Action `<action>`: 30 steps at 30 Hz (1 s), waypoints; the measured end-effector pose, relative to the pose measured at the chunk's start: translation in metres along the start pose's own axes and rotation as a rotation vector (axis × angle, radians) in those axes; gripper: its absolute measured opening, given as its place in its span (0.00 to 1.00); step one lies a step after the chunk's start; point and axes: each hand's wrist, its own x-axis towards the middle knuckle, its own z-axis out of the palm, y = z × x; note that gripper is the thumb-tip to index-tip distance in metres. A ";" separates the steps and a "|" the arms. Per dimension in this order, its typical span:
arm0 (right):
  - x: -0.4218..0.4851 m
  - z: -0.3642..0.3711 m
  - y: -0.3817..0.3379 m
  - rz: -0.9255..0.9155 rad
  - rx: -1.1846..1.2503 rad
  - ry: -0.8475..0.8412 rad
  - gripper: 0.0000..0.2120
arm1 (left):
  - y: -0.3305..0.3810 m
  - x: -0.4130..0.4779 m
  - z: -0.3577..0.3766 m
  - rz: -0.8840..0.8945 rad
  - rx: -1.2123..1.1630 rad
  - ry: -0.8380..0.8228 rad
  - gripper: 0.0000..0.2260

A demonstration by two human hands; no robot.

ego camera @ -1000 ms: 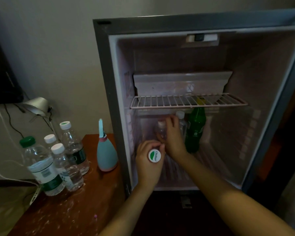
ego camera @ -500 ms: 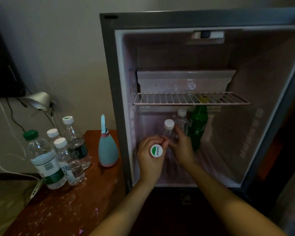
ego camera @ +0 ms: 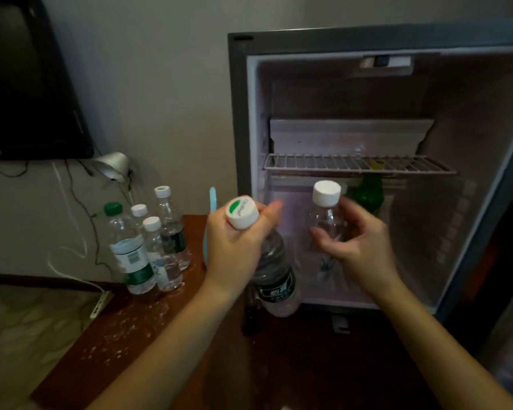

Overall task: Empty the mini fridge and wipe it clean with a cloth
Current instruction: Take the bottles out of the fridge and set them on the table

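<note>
**Two water bottles in hand in front of the open mini fridge**

The mini fridge (ego camera: 240, 119) stands open on the right of the scene, with its door out of view. Both hands are raised in front of its lower compartment.

The left hand (ego camera: 237, 247) grips a water bottle with a dark label (ego camera: 274, 276) around the neck, fingers curled just under its white-and-green cap. The bottle hangs tilted, its base toward the fridge's lower front edge.

The right hand (ego camera: 360, 247) is to its right, with thumb and fingers curled around the shoulder of a clear bottle with a white cap (ego camera: 326, 216). That bottle is upright. It is blurred, so the grip looks firm but the exact finger contact is hard to read.

Deeper in the fridge, a green bottle (ego camera: 367, 195) stands in the lower compartment at the far side, its top just under the wire shelf (ego camera: 323, 164).

To the left of the fridge a reddish-brown bench (ego camera: 125, 341) carries a close group of water bottles. A green-capped bottle (ego camera: 129, 253) stands nearest, and three white-capped bottles (ego camera: 160, 255) are beside and behind it. A pale blue bottle (ego camera: 212, 198) is mostly hidden behind the left hand.

A silver lamp (ego camera: 111, 167) and loose cables sit by the far wall, under a dark screen (ego camera: 27, 84). A white power strip (ego camera: 99, 304) lies off the bench's left edge.
</note>
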 end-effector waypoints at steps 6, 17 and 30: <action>-0.002 0.049 -0.046 -0.006 0.216 -0.235 0.22 | 0.044 0.009 -0.083 -0.155 -0.015 0.039 0.12; 0.006 0.186 -0.036 0.147 0.188 -0.535 0.19 | 0.011 0.038 -0.202 -0.144 0.418 0.215 0.12; 0.005 0.279 0.020 0.290 0.053 -0.477 0.32 | -0.088 0.063 -0.238 -0.294 0.558 0.235 0.10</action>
